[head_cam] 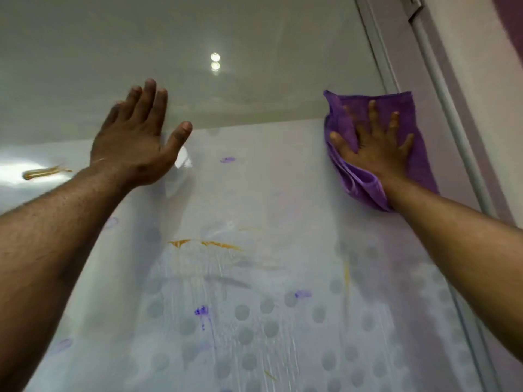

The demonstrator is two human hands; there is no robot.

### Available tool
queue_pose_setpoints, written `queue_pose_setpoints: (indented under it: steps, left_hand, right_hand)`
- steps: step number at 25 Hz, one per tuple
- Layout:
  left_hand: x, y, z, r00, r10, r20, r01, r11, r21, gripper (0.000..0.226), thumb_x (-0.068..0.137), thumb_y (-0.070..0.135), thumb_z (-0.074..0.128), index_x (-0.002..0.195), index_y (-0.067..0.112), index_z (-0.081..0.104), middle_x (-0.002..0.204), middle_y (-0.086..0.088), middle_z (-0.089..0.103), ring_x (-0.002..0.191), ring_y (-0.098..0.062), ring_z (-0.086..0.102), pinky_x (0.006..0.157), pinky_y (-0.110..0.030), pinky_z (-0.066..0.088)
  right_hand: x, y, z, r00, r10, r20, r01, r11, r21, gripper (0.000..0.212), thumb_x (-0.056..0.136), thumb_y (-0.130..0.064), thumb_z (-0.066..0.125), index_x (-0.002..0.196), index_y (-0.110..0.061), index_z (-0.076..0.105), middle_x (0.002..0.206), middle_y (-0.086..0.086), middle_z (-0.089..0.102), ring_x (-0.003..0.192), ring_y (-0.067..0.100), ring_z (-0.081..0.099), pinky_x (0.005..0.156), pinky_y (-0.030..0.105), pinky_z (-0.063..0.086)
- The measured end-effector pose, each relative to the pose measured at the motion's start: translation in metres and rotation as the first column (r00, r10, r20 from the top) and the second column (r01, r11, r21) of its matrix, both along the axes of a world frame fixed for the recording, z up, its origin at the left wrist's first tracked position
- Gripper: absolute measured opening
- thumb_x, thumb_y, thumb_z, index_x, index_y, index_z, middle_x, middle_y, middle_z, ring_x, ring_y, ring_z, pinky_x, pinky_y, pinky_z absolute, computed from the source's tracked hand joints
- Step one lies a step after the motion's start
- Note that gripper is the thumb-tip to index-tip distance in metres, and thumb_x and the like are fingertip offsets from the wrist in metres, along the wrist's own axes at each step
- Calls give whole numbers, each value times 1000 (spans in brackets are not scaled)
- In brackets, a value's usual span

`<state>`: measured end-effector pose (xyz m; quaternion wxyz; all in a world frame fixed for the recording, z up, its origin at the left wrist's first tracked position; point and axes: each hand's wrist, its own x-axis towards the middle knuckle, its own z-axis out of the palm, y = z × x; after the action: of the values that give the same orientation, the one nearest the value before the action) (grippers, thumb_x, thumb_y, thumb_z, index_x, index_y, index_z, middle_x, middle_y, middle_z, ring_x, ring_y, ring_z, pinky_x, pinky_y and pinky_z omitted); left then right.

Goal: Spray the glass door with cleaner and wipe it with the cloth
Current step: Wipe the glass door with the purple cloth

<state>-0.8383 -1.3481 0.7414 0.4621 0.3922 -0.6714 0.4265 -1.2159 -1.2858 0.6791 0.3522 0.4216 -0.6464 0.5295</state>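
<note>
The glass door [254,193] fills the view, smeared with orange streaks [206,244], purple marks [201,311] and runs of liquid. My right hand [373,145] lies flat with fingers spread on a folded purple cloth [348,120], pressing it against the glass near the door's upper right edge. My left hand [135,137] is raised, fingers apart, palm toward the glass at upper left, holding nothing. No spray bottle is in view.
A grey metal door frame [441,108] runs down the right side with a hinge [414,7] at the top. Behind the glass hangs a dotted pale curtain [254,335]. A light [215,60] reflects high on the glass.
</note>
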Motion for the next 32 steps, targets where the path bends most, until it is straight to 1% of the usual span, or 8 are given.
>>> queue_pose_setpoints:
  steps: [9,13,17,20,24,26,30,32]
  left_hand:
    - [1,1,-3,1000,-7,-1,7,999,-33,94,86,82,2,159,23,-2,167,5,-11,154,-13,-7,124,-37,1]
    - [-2,0,-3,1000,-7,-5,7,998,-57,97,84,84,1,159,23,-1,167,5,-10,154,-14,-6,123,-38,1]
    - [0,-1,-4,1000,-2,-6,2,998,-55,97,83,84,-2,159,23,-3,166,4,-12,153,-15,-8,123,-37,0]
    - [-1,0,-4,1000,16,10,-15,999,-48,96,82,84,-3,158,24,-6,166,4,-14,153,-14,-10,123,-36,-2]
    - [1,4,-5,1000,11,8,-10,999,-45,97,82,84,-4,158,24,-6,166,4,-14,153,-14,-10,123,-36,-2]
    - [2,4,-4,1000,15,8,-14,999,-35,95,83,83,-3,158,24,-7,166,4,-14,153,-14,-10,124,-36,-2]
    - [-1,5,-4,999,29,20,-29,1000,-3,90,88,80,2,158,24,-10,166,4,-17,153,-14,-13,124,-37,-3]
    - [0,6,-2,1000,23,14,-23,1000,5,86,90,77,0,158,25,-10,165,5,-18,152,-14,-14,124,-37,-4]
  right_hand:
    - [52,-7,-88,823,-47,-566,51,999,-9,82,77,-87,27,150,-52,16,166,-6,5,151,36,1,111,73,7]
    - [-14,7,-61,988,-72,-134,76,997,25,92,65,-95,16,146,-58,-4,165,-9,-5,151,33,-6,112,72,3]
    - [17,-4,-9,998,8,61,-7,1000,-23,93,67,-96,16,148,-55,-2,166,-5,-8,150,36,-11,112,72,-2]
    - [68,-11,-30,978,-24,-209,16,999,-39,90,71,-91,23,150,-52,4,166,-3,-4,151,36,-8,113,70,-3]
    - [75,-8,-128,760,-26,-649,26,1000,-9,82,79,-84,31,151,-45,23,165,0,10,152,34,3,111,73,6]
    - [35,-1,-121,822,-86,-563,88,996,-22,82,78,-85,25,151,-47,17,165,-3,11,151,33,9,108,76,12]
    - [21,-2,-54,997,-42,69,44,999,-25,86,75,-89,18,151,-51,3,166,-5,-1,151,36,-3,110,74,6]
    - [60,-12,-18,1000,-25,18,26,998,-50,82,80,-85,23,152,-50,3,166,-4,-3,150,39,-7,110,75,3]
